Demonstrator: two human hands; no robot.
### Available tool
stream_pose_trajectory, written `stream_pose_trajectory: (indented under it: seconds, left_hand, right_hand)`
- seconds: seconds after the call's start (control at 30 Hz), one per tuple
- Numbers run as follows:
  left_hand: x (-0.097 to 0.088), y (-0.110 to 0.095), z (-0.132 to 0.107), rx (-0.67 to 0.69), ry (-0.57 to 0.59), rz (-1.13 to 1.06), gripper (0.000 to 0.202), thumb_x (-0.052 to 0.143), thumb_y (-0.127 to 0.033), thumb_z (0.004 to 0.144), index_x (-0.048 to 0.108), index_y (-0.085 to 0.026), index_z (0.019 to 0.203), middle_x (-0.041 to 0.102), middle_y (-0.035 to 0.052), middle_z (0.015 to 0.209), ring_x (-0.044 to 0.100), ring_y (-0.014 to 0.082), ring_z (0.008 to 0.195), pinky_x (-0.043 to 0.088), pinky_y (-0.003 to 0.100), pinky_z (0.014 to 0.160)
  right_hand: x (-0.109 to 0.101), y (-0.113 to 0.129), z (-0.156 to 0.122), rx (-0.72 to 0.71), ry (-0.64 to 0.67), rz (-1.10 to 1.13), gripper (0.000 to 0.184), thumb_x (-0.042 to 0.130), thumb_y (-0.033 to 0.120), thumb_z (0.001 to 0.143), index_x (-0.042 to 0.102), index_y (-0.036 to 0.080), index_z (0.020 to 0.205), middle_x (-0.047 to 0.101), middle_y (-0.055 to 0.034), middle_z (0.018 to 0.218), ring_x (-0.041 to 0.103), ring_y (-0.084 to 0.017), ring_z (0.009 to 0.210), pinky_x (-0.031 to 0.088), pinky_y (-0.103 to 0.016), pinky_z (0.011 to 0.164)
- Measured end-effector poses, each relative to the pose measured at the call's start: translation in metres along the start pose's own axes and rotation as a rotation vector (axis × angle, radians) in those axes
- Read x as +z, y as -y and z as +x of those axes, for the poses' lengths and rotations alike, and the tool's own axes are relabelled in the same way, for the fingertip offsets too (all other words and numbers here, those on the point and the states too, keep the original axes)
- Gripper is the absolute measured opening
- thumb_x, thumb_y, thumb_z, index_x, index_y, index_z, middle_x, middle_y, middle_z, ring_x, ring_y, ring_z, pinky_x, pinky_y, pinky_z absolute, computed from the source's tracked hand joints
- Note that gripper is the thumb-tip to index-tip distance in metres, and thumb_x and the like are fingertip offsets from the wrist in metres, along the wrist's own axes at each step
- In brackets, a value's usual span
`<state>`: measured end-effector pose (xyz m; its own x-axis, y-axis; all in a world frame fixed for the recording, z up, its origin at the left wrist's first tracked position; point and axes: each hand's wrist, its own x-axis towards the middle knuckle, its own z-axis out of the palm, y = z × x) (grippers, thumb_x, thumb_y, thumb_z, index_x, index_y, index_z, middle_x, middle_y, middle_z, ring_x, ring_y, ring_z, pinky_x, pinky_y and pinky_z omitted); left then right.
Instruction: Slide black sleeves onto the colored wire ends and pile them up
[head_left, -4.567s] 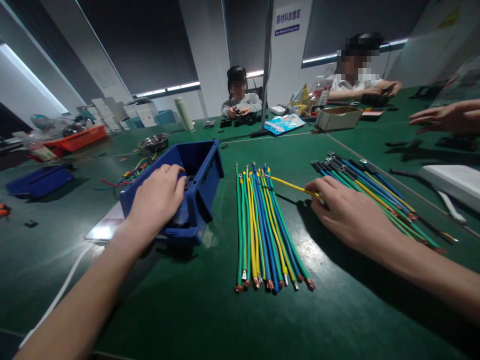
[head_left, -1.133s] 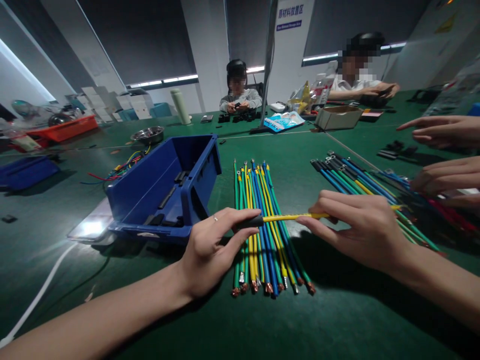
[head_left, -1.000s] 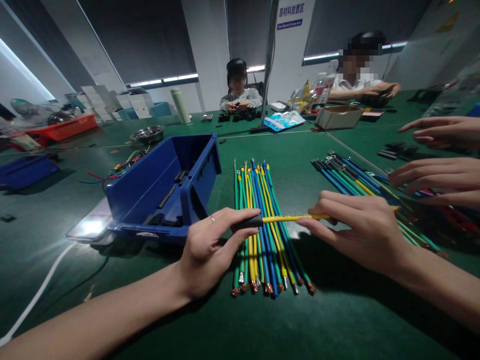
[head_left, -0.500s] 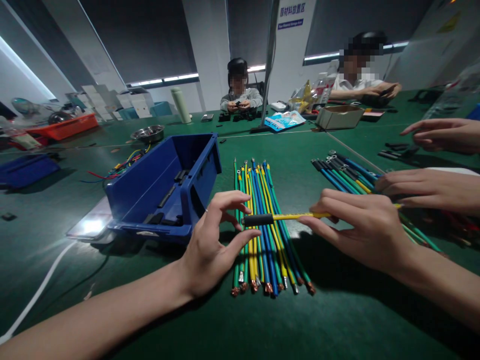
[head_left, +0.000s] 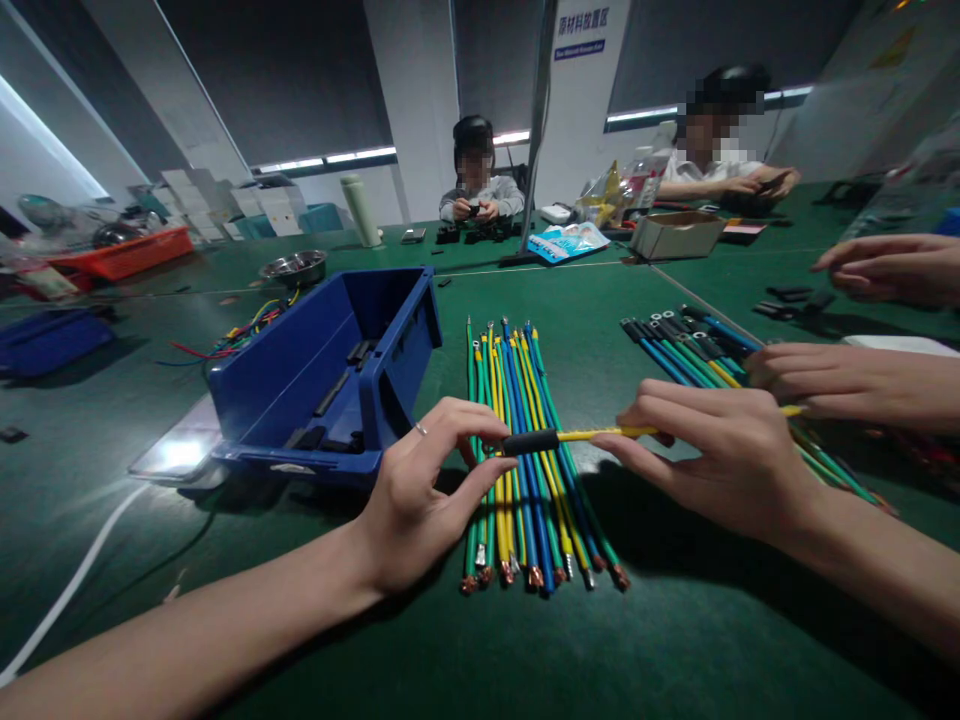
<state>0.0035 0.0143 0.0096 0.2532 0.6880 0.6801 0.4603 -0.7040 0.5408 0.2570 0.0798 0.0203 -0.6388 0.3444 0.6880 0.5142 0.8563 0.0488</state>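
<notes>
My right hand [head_left: 709, 445] pinches a yellow cable [head_left: 592, 434] between thumb and fingers, holding it level. Around the cable's left end sits a black sleeve [head_left: 531, 442]. My left hand [head_left: 431, 475], with a ring on one finger, closes thumb and fingertips on the left tip of that sleeved end; the tip itself is mostly hidden. Beneath both hands a row of green, yellow and blue cables [head_left: 536, 510] lies on the green table, with metal lugs at the far ends and bare copper at several near ends.
A blue bin [head_left: 300, 458] with black sleeves inside stands left, beside a lit phone [head_left: 176, 455]. At right, another person's hands [head_left: 862, 380] are near a bundle of black-sleeved cables [head_left: 675, 355]. Two people sit across the table, near a cardboard box [head_left: 679, 235].
My left thumb and fingers have come together on the sleeved end, where before they were spread around it. The black sleeve has shifted slightly right.
</notes>
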Motion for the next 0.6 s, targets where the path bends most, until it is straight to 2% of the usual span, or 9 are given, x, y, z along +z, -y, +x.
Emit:
stream_pose_trajectory:
  seconds: [0.17, 0.33, 0.47, 0.6]
  left_hand:
    - [0.0015, 0.0006, -0.0028, -0.05, 0.007, -0.028, 0.021, 0.063, -0.007, 0.09, 0.059, -0.016, 0.108, 0.063, 0.003, 0.1, 0.062, 0.0128, 0.089, 0.053, 0.024, 0.075]
    - [0.0055, 0.0036, -0.0071, -0.158, -0.036, -0.106, 0.045, 0.07, -0.011, 0.086, 0.048, -0.021, 0.124, 0.063, 0.0021, 0.108, 0.065, 0.0131, 0.091, 0.055, 0.025, 0.079]
    - [0.0041, 0.004, -0.0073, -0.212, 0.033, -0.066, 0.035, 0.068, -0.016, 0.089, 0.052, -0.022, 0.119, 0.062, -0.0002, 0.103, 0.064, 0.0118, 0.083, 0.054, 0.026, 0.079]
    - [0.0018, 0.0021, -0.0064, -0.213, 0.057, -0.035, 0.03, 0.066, -0.018, 0.091, 0.054, -0.022, 0.118, 0.063, 0.0004, 0.104, 0.064, 0.013, 0.089, 0.053, 0.026, 0.08]
  right_hand:
    - [0.0, -0.001, -0.0003, 0.006, 0.003, 0.013, 0.025, 0.064, 0.031, 0.089, 0.056, 0.017, 0.069, 0.055, 0.0024, 0.06, 0.048, -0.008, 0.048, 0.032, -0.024, 0.046]
    - [0.0001, 0.0006, 0.0029, 0.015, -0.056, 0.03, 0.02, 0.068, 0.029, 0.086, 0.057, 0.017, 0.073, 0.055, 0.0015, 0.061, 0.049, -0.009, 0.052, 0.035, -0.024, 0.049]
    - [-0.0014, 0.0016, 0.0051, 0.032, -0.094, 0.04, 0.017, 0.071, 0.028, 0.083, 0.06, 0.017, 0.078, 0.059, -0.0003, 0.065, 0.05, -0.011, 0.058, 0.038, -0.026, 0.054]
    - [-0.003, 0.0007, 0.0043, 0.003, -0.064, 0.042, 0.013, 0.072, 0.025, 0.083, 0.062, 0.017, 0.081, 0.062, -0.002, 0.069, 0.052, -0.013, 0.061, 0.04, -0.028, 0.056]
